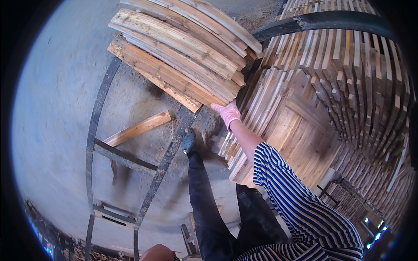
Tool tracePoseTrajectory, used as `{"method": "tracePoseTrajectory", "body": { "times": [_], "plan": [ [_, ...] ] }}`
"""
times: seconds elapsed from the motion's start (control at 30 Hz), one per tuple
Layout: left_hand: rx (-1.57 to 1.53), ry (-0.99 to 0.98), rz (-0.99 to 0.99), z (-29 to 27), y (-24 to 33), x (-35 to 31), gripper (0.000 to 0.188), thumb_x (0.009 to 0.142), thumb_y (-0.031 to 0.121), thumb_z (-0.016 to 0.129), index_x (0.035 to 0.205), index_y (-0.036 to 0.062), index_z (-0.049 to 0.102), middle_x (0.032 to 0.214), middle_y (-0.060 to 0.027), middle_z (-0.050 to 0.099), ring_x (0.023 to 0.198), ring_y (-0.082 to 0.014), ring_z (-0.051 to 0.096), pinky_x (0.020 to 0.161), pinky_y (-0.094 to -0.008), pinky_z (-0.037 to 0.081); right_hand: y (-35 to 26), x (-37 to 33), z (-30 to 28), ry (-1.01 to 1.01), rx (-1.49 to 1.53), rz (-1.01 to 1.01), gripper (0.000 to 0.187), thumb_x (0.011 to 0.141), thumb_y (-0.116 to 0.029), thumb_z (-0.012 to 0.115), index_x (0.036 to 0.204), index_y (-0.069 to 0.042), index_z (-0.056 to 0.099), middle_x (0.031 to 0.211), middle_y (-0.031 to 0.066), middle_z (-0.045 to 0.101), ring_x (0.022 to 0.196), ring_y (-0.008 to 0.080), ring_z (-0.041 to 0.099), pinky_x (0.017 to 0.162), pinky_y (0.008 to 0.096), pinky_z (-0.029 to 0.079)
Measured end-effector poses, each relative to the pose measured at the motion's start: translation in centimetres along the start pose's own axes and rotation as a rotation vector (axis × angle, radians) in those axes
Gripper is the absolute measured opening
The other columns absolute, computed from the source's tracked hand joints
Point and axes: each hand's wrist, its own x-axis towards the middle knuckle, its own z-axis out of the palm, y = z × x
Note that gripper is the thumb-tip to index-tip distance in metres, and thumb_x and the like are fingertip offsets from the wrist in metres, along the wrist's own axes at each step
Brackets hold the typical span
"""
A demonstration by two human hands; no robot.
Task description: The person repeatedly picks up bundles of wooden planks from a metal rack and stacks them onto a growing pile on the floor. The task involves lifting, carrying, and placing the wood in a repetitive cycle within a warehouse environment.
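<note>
My right hand (228, 114), in a pink knit glove, is closed at the right end of a stack of rough wooden boards (174, 48). Its thumb reaches along the underside of the near boards (156, 74), while the other fingers are partly hidden against the board ends. The stack lies across a dark metal frame (167, 152). Of my left arm only a bare rounded part shows at the lower edge; the left hand is out of sight.
A flat-topped pile of boards (291, 139) stands beside my right arm, with tall stacks of slats (365, 78) behind it. A dark curved metal bar (326, 21) crosses the upper right. One loose board (139, 128) leans by the frame's crosspiece. My shoe (189, 141) is near the frame.
</note>
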Motion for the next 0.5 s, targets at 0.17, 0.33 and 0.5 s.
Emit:
{"method": "tracePoseTrajectory", "body": {
  "times": [0.17, 0.33, 0.5],
  "plan": [
    [-0.134, -0.085, 0.029, 3.1, 1.6, 1.5, 0.099, 0.09, 0.05, 0.069, 0.163, 0.0084, 0.016, 0.158, -0.0157, 0.036, 0.132, -0.0306, 0.048, 0.11, -0.0436, 0.04, 1.6, -4.1, -2.6, -0.273, -0.082, -0.08, 0.086, 0.074, -0.048, 0.088, 0.137, 0.0, 0.056, 0.123, 0.0204, 0.07, 0.112, 0.0315, 0.067, 0.097, 0.0393, 0.053],
    [-0.656, -0.548, 0.014, 17.4, 6.1, 3.9, 0.099, 0.09, 0.052, 0.068, 0.162, 0.0089, 0.016, 0.157, -0.0146, 0.039, 0.129, -0.0294, 0.052, 0.108, -0.0429, 0.044, -5.8, -17.3, -7.3, -0.65, -0.112, -0.083, 0.047, 0.083, -0.051, 0.08, 0.103, -0.009, 0.071, 0.084, 0.0058, 0.073, 0.078, 0.0173, 0.068, 0.07, 0.0343, 0.058],
    [-0.544, -0.701, -0.559, 25.9, 9.7, 4.4, 0.059, 0.087, 0.043, 0.076, 0.128, 0.0047, 0.058, 0.104, -0.0073, 0.064, 0.086, -0.0178, 0.059, 0.073, -0.0312, 0.052, -8.7, -20.1, -9.4, -0.978, -0.656, -0.558, 0.08, 0.086, -0.076, 0.057, 0.118, -0.003, 0.063, 0.122, 0.0225, 0.064, 0.115, 0.0342, 0.063, 0.098, 0.0423, 0.051]
  ]
}}
